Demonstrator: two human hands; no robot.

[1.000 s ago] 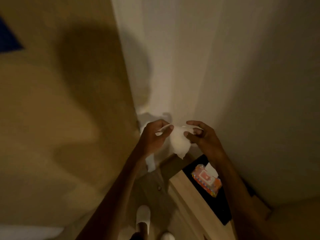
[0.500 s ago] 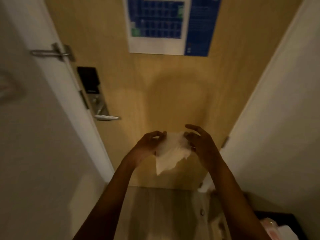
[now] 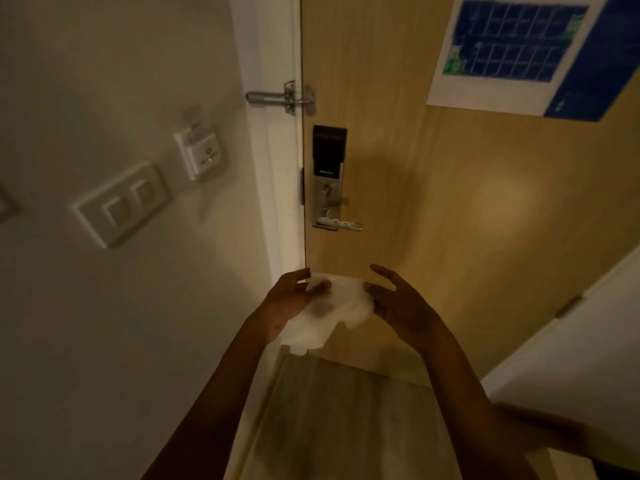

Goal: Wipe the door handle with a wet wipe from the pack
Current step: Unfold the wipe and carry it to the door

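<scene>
A white wet wipe hangs spread between my two hands in front of a wooden door. My left hand pinches its left edge, with the wipe draped down over the palm. My right hand touches the wipe's right edge with its lower fingers, the upper fingers spread apart. The silver lever door handle sticks out from a metal lock plate with a black reader, a little above and between my hands. The wipe pack is out of view.
A swing-bar latch sits above the lock on the white door frame. On the left wall are a double light switch and a key-card holder. A blue floor plan hangs on the door. A white wall closes the right.
My view has swung from the corner with the wipe pack to the door. The handle now lies just above my hands. The wipe has been spread wider between them.
</scene>
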